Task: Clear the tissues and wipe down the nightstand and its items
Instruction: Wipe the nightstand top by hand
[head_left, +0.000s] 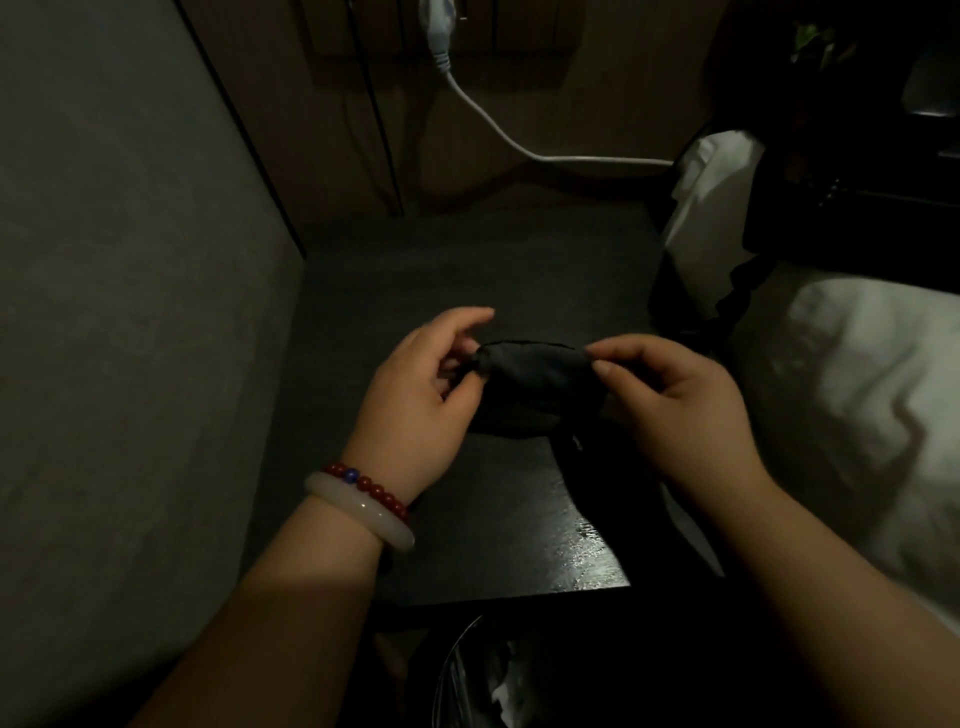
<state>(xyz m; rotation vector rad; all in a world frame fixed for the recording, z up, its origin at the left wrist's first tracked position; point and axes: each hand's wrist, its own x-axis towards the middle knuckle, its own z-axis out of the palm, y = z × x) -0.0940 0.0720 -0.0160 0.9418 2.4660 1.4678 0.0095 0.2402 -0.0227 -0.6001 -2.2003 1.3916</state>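
Dimly lit, a head-camera view looks down at a dark nightstand (467, 270) set between a grey wall and a white pillow (857, 389). Above its middle, both hands stretch a small dark cloth (535, 374) between them. The left hand (415, 395) pinches the cloth's bunched left end with thumb and curled fingers, forefinger lifted free. The right hand (680, 410) pinches the right edge between thumb and forefinger. Whether the cloth is a wiping rag or one of the nightstand's items cannot be told.

A tail of the cloth hangs toward the tabletop, near a wet sheen (592, 556) at the front edge. With such light fingertip grips, the cloth could slip and land in the wet patch. It could also fall into the bin (457, 670) just below, where pale crumpled tissue (506, 686) seems to lie. A white cable (498, 130) trails across the back, and a broad wipe could snag it.
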